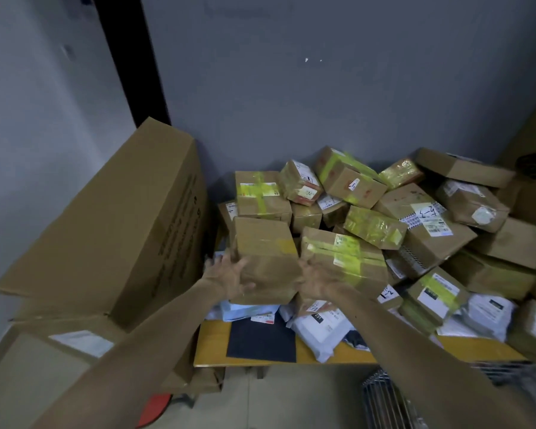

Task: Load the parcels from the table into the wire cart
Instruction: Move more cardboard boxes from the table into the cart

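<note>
Head view: left hand [229,280] and right hand [314,281] gripped sides of brown parcel [265,252], centre frame. Table [291,360] heaped; visible bit of wire cart [384,400], lower right, looked empty. Barely started, I'd say.

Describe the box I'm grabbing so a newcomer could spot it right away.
On the yellow table piled with parcels, look front left, beside the tall carton. The brown box between the left hand and right hand is nearly plain, unlike its right neighbour crossed with yellow-green tape.
</note>
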